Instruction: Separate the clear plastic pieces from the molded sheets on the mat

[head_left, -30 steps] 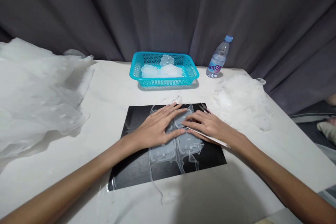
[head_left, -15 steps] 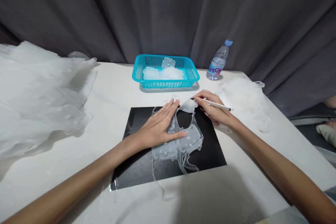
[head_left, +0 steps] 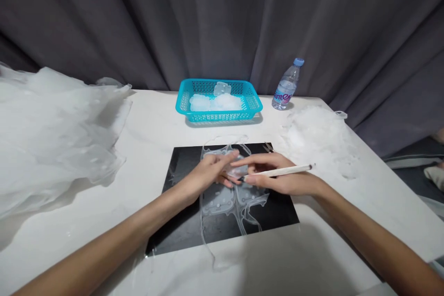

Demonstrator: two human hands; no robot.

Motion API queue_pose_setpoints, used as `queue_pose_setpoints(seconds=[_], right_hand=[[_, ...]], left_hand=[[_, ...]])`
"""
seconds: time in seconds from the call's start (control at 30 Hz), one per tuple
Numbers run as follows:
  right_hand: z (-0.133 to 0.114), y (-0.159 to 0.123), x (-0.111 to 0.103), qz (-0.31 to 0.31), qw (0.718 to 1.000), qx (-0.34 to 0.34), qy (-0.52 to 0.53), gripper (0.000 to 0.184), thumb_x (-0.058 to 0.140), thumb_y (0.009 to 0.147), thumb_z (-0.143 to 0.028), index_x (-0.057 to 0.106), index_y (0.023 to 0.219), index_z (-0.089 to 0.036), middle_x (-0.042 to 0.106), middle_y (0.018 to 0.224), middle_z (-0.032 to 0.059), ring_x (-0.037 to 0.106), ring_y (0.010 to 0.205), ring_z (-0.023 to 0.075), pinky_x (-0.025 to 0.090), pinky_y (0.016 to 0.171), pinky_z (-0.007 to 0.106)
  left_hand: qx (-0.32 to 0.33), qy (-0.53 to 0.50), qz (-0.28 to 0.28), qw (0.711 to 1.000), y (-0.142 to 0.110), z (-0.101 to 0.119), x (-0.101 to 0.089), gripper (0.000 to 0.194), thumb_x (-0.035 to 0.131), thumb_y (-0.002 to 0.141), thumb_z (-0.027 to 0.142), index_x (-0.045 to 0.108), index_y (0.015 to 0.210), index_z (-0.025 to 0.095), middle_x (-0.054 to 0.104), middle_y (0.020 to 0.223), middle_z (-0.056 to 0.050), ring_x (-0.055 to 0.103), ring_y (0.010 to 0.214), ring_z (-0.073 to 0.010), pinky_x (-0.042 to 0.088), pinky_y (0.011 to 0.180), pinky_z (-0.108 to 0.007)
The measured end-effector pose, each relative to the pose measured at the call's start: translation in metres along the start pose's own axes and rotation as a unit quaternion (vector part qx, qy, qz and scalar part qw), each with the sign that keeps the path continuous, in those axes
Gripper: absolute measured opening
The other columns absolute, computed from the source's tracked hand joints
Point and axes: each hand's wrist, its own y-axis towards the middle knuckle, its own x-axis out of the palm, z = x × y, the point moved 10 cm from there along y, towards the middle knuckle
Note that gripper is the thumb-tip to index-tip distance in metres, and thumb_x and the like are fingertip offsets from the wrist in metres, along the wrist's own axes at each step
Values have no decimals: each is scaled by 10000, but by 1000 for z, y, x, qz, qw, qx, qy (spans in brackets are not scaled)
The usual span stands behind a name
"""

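My right hand (head_left: 282,173) grips a white pen-like tool (head_left: 286,171) with a dark tip, pointing left. Across from it, my left hand (head_left: 211,171) is turned on its side, thumb above and fingers below, around a small translucent piece (head_left: 239,166). Fingers of both hands meet at that piece and partly hide it. Beneath them a thin, clear, moulded sheet (head_left: 218,203) with rounded shapes and loose strips lies on a black mat (head_left: 277,212). One long strip hangs past the mat's front edge.
Behind the mat stands a turquoise basket (head_left: 185,114) with translucent pieces inside. A water bottle (head_left: 286,88) is to its right. A large heap of clear sheets (head_left: 58,134) covers the left; scraps (head_left: 317,134) lie at right. Pointed metal tips (head_left: 268,147) show at the mat's back edge.
My left hand has lifted off the sheet and turned on its side. My right hand has come nearer and leftward with the tool, and the hands now meet over a translucent piece.
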Motion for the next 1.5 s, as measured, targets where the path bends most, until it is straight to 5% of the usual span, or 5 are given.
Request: queue_pose_setpoints(seconds=[0.2,0.93,1.2,1.37,1.5], right_hand=[[2,-17,-56,124,978,12,-167,421,424,1107,-399,787,993,-219,637,1052,91,558,1107,247,431,1019,417],[35,-9,-10,186,965,89,-159,163,627,874,-150,719,746,-192,686,745,18,554,761,182,381,752,315],[34,-20,-19,-12,988,110,-110,294,731,879,-329,732,1149,-211,695,1017,56,589,857,192,468,770,310],[23,-8,-59,131,981,103,-98,299,622,984,-426,667,1150,-181,684,1158,114,626,998,222,498,847,346],[29,40,-11,5,995,70,-75,266,606,986,-385,712,910,-154,708,912,54,618,863,186,450,804,306]], left_hand=[[15,-88,-8,996,-1,-4,0,444,837,840,493,739,1066,123,824,1031,-130,787,1007,-243,592,964,-340],[33,-276,7,961,-17,3,23,261,931,749,288,819,900,107,809,1038,-107,735,1015,-181,564,1031,-269],[29,-106,0,994,-17,-1,16,303,865,781,351,751,941,120,776,915,-74,702,804,-154,553,775,-240],[78,49,4,996,-9,-3,10,292,749,836,441,651,829,166,712,733,-25,661,657,-168,504,652,-267],[118,127,28,984,-12,3,11,412,536,966,558,595,784,193,677,670,-21,658,606,-185,503,629,-288]])
